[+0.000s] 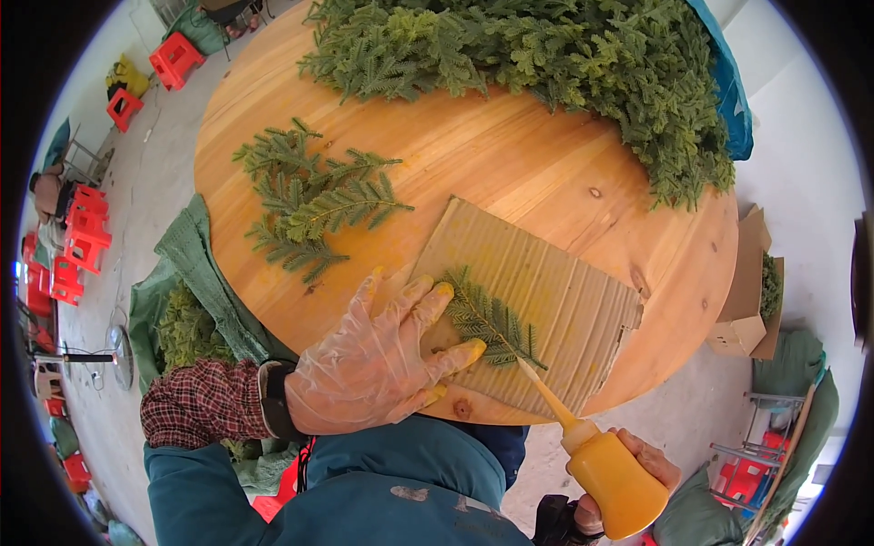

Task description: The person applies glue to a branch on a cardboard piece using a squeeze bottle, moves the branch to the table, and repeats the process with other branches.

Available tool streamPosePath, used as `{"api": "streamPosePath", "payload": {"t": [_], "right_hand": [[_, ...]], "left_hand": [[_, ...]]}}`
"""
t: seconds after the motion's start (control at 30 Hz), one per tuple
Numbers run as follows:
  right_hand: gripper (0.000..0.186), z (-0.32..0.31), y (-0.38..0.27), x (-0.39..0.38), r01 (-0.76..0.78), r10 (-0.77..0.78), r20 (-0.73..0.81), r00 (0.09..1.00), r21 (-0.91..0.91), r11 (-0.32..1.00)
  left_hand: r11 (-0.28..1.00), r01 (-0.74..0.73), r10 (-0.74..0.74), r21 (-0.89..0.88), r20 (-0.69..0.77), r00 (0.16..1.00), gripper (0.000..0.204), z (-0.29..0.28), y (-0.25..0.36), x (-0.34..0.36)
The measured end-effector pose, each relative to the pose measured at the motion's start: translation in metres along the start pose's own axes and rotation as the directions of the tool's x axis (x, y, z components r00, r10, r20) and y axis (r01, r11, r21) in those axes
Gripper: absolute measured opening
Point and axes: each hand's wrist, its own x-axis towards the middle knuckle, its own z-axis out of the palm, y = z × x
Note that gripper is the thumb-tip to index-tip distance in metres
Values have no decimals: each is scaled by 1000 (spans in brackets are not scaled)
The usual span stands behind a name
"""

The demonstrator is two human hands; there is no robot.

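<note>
My left hand [373, 355], in a clear glove with yellow-stained fingertips, has its fingers spread, two fingertips touching a green fir sprig [487, 323] on a ridged cardboard sheet [537, 264]. My right hand [645, 460] grips a yellow squeeze bottle [610, 482], whose long pale nozzle meets the stem end of the sprig at its lower right. A small pile of loose sprigs [314, 205] lies left of the cardboard on the round wooden table [655, 237].
A large heap of fir greenery [528, 50] covers the table's far side. A green sack [191, 237] with greenery hangs at the left edge; a cardboard box [746, 282] sits at the right. Red stools [86, 237], bags and a folding frame [756, 473] stand around on the floor.
</note>
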Motion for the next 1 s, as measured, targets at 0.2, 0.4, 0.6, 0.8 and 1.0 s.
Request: {"api": "streamPosePath", "payload": {"t": [0.2, 0.4, 0.6, 0.8, 1.0], "right_hand": [[84, -17, 6, -3, -32, 29, 61, 998, 50, 998], [83, -28, 3, -13, -52, 55, 80, 995, -32, 998], [74, -18, -2, -15, -75, 75, -2, 997, 53, 996], [66, -25, 12, -14, 6, 9, -196, 981, 72, 997], [72, -3, 31, 2, -20, 376, -366, 852, 694, 720]], "left_hand": [[1000, -1, 1, 0, 17, 1000, 60, -4, 1, 2], [1000, 4, -4, -24, 3, 1000, 57, -4, 2, 1], [1000, 4, -4, 3, 9, 1000, 55, -6, 3, 1], [1000, -14, 13, -13, -23, 1000, 60, -21, -8, 3], [994, -46, 63, 101, -164, 984, 59, -28, -12, 27]]}}
